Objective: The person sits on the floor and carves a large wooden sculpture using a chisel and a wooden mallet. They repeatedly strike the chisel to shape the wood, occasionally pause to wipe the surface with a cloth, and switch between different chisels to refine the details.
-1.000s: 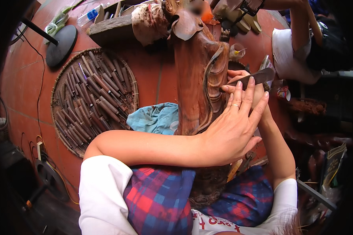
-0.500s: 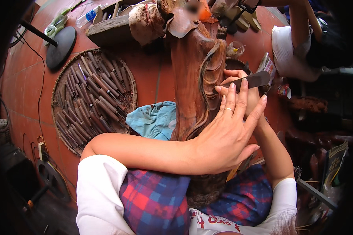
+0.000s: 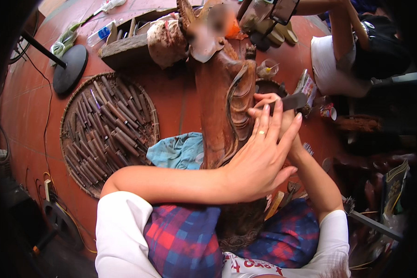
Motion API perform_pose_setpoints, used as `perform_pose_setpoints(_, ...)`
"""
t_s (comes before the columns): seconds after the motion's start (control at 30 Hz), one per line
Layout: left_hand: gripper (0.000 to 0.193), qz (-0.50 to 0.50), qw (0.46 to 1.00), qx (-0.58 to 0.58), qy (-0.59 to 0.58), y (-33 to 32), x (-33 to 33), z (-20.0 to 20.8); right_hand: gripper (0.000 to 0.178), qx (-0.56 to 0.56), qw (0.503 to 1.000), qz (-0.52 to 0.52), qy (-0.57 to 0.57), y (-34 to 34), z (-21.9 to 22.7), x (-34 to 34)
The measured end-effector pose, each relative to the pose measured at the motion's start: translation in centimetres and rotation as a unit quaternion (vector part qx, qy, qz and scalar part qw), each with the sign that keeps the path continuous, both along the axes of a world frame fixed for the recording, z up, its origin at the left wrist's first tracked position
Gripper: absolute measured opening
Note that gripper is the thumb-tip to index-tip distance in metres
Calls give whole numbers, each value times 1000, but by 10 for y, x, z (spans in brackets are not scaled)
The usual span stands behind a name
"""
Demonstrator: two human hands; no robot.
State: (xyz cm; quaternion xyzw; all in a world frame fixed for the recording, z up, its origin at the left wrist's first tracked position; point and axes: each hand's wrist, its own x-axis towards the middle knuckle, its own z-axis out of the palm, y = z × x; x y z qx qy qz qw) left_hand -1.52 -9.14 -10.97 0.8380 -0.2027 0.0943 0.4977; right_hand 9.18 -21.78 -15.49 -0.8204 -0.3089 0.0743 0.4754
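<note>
A carved wooden statue with flowing drapery lies lengthwise before me, its base between my knees. My left hand, wearing a ring, reaches across with fingers stretched and spread, overlapping my right hand at the fingertips. On the statue's right side, my right hand is closed around a dark, flat, round-ended tool. The tool's other end is hidden behind the fingers, so its exact kind cannot be made out. Grooved folds of the carving are just left of my right fingertips.
A round woven tray of many wooden-handled tools sits at left, beside a light blue cloth. A black stand base and a wooden box lie farther back. Another person's arm shows at upper right, near a mounted phone.
The whole view has shifted slightly, so the statue and my hands appear a little farther left. Both hands keep nearly the same pose, with the tool still in my right hand.
</note>
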Motion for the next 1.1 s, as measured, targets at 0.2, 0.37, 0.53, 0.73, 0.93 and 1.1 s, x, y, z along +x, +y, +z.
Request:
perform_pose_setpoints(0.2, 88, -39, 999, -6, 8, 5, 3, -3, 31, -11, 997, -41, 63, 4, 14, 1)
perform_pose_setpoints(0.37, 89, -52, 998, 41, 11, 7, -3, 10, 24, -13, 990, -38, 138, 1, 31, 9)
perform_pose_setpoints(0.53, 88, -75, 997, 10, -5, 14, -5, 30, 20, 52, 994, -64, 74, -10, 32, 3)
perform_pose_setpoints(0.73, 84, -70, 997, 42, -15, 5, -1, 26, 16, 16, 999, -38, 4, 4, 26, -3)
perform_pose_setpoints(0.93, 85, -68, 995, 70, 36, 5, -5, 17, 31, -111, 994, -15, 20, 5, 7, -18)
perform_pose_setpoints(1.1, 87, -53, 996, 73, 14, -1, -3, 4, 25, -14, 991, -22, 131, -4, -5, -11)
